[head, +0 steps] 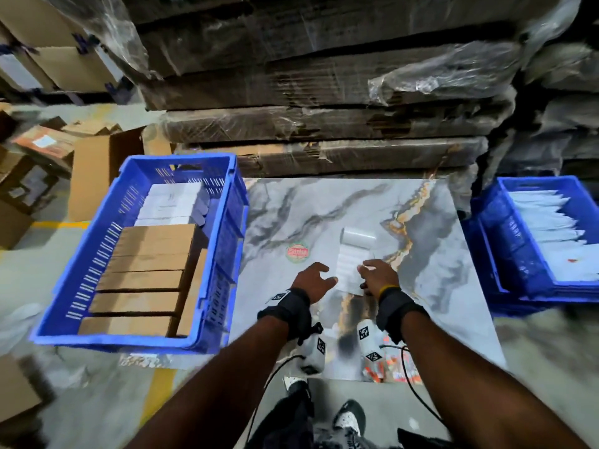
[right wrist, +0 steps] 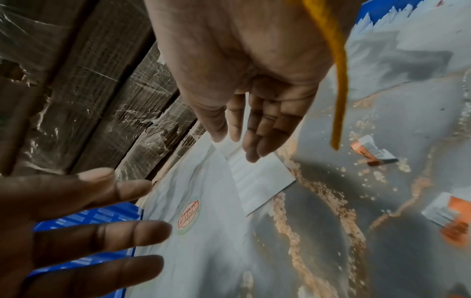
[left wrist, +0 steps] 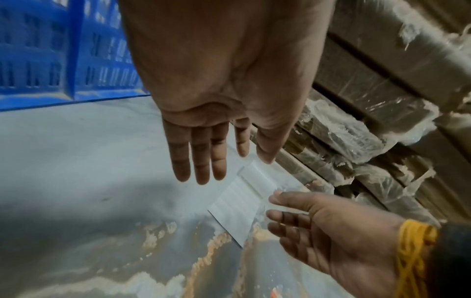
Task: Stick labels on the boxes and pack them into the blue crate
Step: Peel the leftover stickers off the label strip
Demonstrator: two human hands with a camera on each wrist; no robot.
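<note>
White label strip [head: 348, 270] lies on the table [head: 437, 286] between the slack, empty left hand [head: 312, 281] and right hand [head: 377, 277], whose fingertips pick at its edge; peeling one label probably comes next.

My head camera looks steeply down on the marbled slab [head: 324, 215]; both wrist cameras peer close along my palms, sharing the label strip [left wrist: 237, 207].

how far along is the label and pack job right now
Done: brown boxes fill the near part of the blue crate. In hand: both hands, left and right, are at the label strip, holding no box. Left: white boxes wait in the right crate.
</note>
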